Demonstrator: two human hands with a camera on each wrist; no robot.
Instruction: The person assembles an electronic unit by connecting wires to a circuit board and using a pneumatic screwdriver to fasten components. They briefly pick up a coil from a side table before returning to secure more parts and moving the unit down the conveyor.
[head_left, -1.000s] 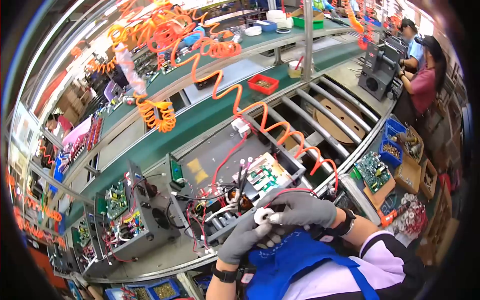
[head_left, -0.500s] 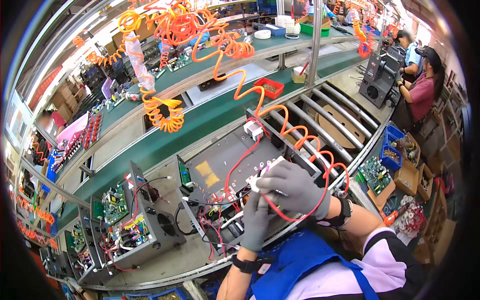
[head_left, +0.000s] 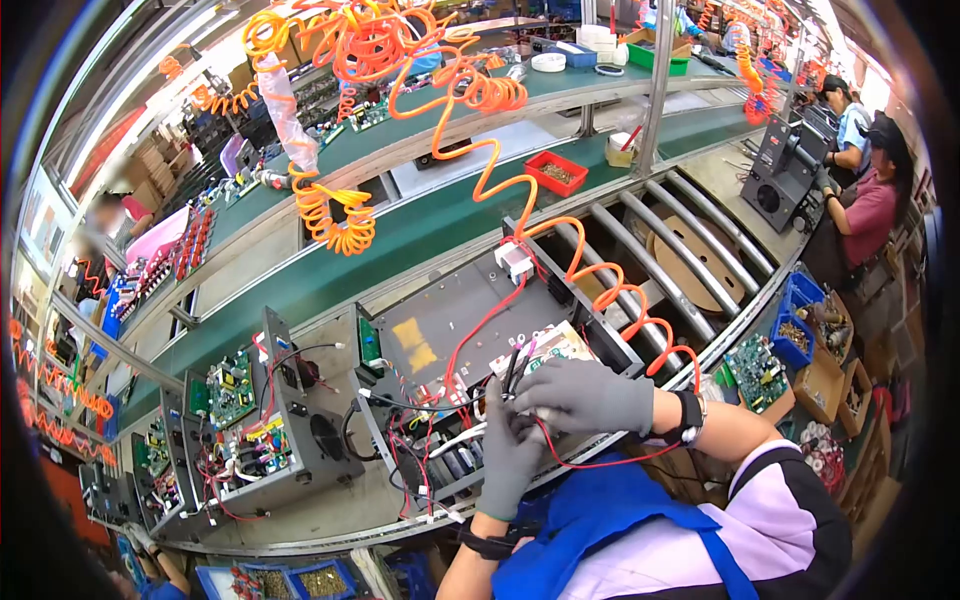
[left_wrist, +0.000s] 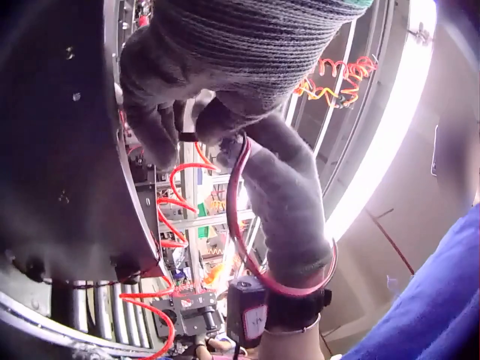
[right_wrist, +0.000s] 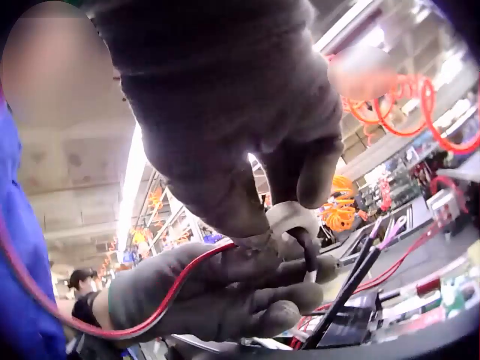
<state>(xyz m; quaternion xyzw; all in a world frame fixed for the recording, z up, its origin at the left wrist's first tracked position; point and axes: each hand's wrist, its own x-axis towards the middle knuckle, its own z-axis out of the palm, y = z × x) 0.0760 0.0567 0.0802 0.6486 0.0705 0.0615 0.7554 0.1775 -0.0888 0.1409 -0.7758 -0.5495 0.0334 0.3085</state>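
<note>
Both hands wear grey gloves and meet over the front edge of an open grey metal chassis (head_left: pixel 470 320). In the right wrist view, the thumb and fingers of my right hand (head_left: pixel 575 395) pinch a white ring (right_wrist: pixel 291 215). A dark strand of cable runs down through the ring to the fingers of my left hand (head_left: pixel 508 460), which pinch it from below. A red wire (right_wrist: pixel 174 289) comes out between the hands and hangs in a loop toward the apron. Behind the right hand the ring is hidden in the head view. Black leads (head_left: pixel 515 365) stand up beside the fingers.
Left of the chassis stand more open units (head_left: pixel 265 430) with circuit boards. Steel rollers (head_left: pixel 660 260) lie beyond it. An orange coiled hose (head_left: pixel 625 300) droops close to the right hand. Parts bins (head_left: pixel 795 335) and a circuit board (head_left: pixel 757 370) are at the right.
Both hands have moved from close to the apron forward over the chassis edge. The ring, plain to see earlier, is now covered by the right hand. The red wire's loop hangs lower.
</note>
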